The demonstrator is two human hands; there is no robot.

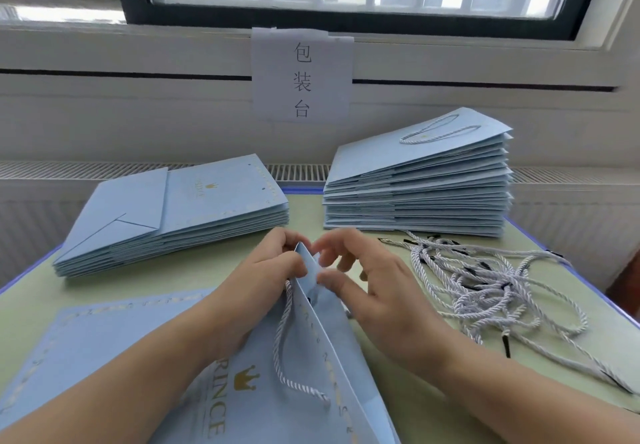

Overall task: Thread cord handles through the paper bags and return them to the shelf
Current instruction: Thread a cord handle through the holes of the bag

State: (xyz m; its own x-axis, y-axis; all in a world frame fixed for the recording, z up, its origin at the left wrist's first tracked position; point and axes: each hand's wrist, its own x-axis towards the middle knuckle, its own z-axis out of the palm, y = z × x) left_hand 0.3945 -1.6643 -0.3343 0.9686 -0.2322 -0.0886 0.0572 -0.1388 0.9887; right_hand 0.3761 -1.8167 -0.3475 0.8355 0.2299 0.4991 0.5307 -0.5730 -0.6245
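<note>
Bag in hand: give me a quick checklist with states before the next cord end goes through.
1. Bag held at its top edge by both hands: ok; left hand, right hand.
2. One cord already hanging from the bag: ok.
3. Hole in the top edge visible: ok.
4. Next cord end pinched: cannot tell.
5. Loose cords within reach on the right: ok, though tangled.
6. Right stack has room on top: ok.

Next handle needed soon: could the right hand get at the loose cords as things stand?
Probably yes: the loose cords lie uncovered just beside the right hand, but it must first let go of the bag.
</note>
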